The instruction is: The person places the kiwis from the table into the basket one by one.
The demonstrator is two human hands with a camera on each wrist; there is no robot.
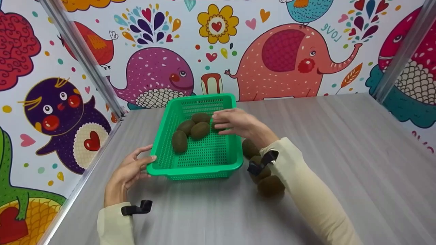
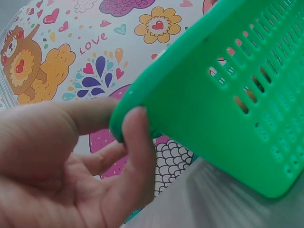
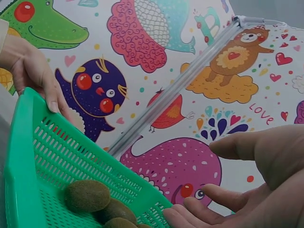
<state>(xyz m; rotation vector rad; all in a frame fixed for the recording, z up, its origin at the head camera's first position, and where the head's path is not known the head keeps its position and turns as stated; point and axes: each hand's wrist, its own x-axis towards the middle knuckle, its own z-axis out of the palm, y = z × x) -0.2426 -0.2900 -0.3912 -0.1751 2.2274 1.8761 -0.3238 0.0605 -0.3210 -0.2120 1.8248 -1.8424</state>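
A green plastic basket with slotted walls stands on the table, several brown kiwis lying inside it. My left hand grips the basket's left rim, its thumb over the edge and fingers behind it. Over the basket's right side hovers my right hand, fingers loosely extended. The right wrist view shows nothing between that hand's thumb and fingers. Below those fingers, one dark kiwi is partly hidden by the hand.
Three more kiwis lie on the grey table just right of the basket, partly covered by my right wrist and sleeve. Printed wall panels rise behind and at the sides, with metal posts at the corners.
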